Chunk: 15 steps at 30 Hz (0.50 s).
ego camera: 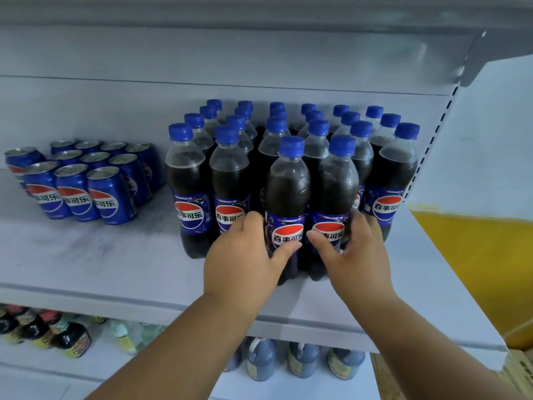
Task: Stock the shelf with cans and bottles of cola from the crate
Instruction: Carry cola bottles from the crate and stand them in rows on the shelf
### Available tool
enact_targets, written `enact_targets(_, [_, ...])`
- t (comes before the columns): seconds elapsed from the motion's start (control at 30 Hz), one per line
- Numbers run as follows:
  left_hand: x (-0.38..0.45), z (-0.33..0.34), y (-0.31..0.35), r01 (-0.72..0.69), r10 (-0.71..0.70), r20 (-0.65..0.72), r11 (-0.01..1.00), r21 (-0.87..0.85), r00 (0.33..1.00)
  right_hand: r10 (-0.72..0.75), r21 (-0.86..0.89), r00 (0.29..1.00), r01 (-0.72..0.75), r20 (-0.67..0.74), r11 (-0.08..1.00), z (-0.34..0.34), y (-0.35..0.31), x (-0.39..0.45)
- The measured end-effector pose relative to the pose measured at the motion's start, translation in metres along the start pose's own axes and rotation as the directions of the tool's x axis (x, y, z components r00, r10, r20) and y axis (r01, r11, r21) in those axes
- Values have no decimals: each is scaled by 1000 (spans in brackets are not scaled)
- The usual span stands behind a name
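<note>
Blue-capped cola bottles (291,157) crowd the right half of a white shelf (95,255) as a person sets two more at the front of the block. The left hand (245,261) wraps one upright bottle (287,203) at its label, thumb across the front and fingers curled behind; the right hand (354,252) clasps its neighbour (336,197) the same way. Both bottles stand with their long axes vertical, bases on the shelf near its front edge, touching each other and just ahead of the rows behind. Each hand sits directly on its own bottle, so release looks like the next step. A block of blue cans (86,180) stands well apart to the left. The crate is out of view.
</note>
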<state>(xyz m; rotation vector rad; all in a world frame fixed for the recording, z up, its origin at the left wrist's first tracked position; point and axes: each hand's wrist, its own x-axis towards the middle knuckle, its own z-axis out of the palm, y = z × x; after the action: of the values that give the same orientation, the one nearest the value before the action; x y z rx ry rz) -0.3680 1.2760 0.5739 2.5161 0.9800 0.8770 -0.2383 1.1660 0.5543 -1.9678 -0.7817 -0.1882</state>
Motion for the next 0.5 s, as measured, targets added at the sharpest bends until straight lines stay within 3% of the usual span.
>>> enact_targets(0.5, [23,-18,5,-34,1,103,947,319,995,56,146,998,-59,29,987,17,2,10])
